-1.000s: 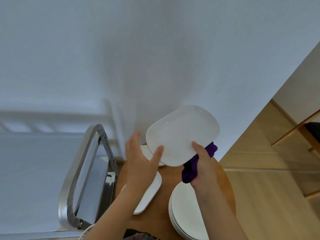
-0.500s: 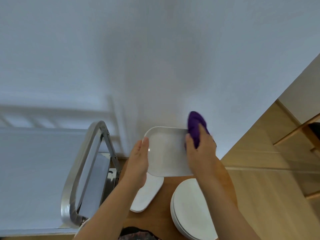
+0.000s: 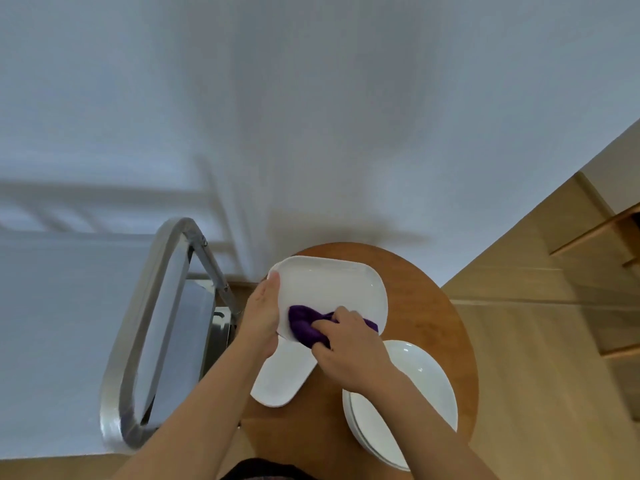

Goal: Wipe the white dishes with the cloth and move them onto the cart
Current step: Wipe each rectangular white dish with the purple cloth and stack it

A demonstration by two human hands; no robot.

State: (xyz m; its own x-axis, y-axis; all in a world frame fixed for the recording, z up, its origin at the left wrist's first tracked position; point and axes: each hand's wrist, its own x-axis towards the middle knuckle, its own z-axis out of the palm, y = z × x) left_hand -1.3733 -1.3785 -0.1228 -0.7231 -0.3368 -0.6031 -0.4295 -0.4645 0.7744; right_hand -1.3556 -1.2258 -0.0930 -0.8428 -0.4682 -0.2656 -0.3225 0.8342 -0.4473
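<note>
Your left hand [image 3: 261,315] grips the edge of a white rectangular dish [image 3: 332,292], held above the round desk [image 3: 426,296]. Your right hand [image 3: 346,344] presses a bunched purple cloth [image 3: 304,325] onto it (stacked white bowls [image 3: 415,386] sit below your right wrist).

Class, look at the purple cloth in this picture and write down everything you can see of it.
The purple cloth is a deep violet, soft-looking fabric, bunched rather than spread flat. It lies on the inner face of the white rectangular dish, near its lower edge. The right hand grips it with curled fingers and covers its middle; a strip shows beyond the hand on the right. The left hand holds the dish's edge, not the cloth.
</note>
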